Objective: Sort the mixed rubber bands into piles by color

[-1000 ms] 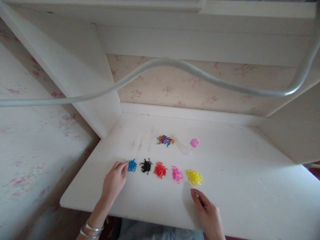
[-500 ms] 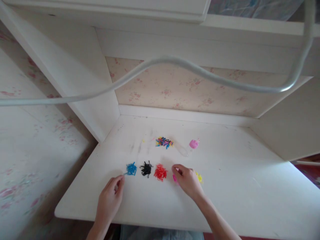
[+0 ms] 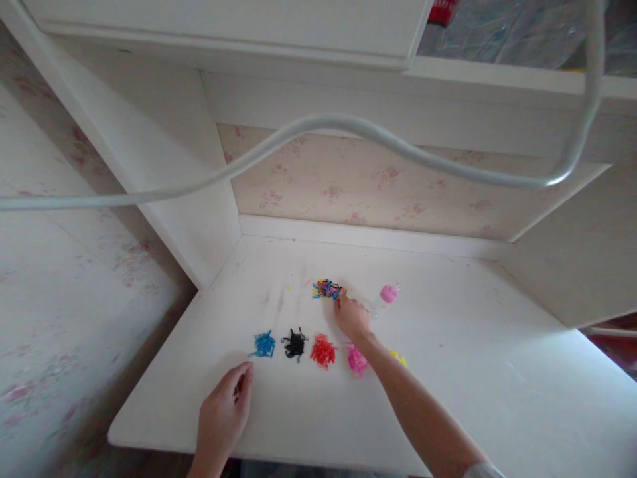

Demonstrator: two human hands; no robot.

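A: Item one, mixed pile (image 3: 327, 288): small coloured pieces, tangled, on the white desk (image 3: 472, 385), beyond the row of sorted piles. How did we list the right hand (image 3: 353, 317)?

B: At that pile's near right edge, fingers bent and drawn in. The tips were too small to read; we could not tell whether they had hold of a piece.

A: And the left hand (image 3: 225, 405)?

B: Near the blue pile (image 3: 263, 344), on its near side; fingers curled, thumb and forefinger close together. We saw nothing between them, but could not rule a piece out.

A: Remaining row, left to right?

B: Black pile (image 3: 295, 345), red pile (image 3: 323, 352), pink pile (image 3: 357, 360), yellow pile (image 3: 398, 357), the last partly hidden by the right forearm (image 3: 413, 401). Gaps between colours: intact.

A: Handling notes?

B: We judged the loose edge the best place to pinch: one piece, fingertips only, lifted straight up so that neighbours did not drag along. We also wanted the forearm high over pink and yellow, and the wrist clear of the pink-topped container (image 3: 389, 293) just beside it.
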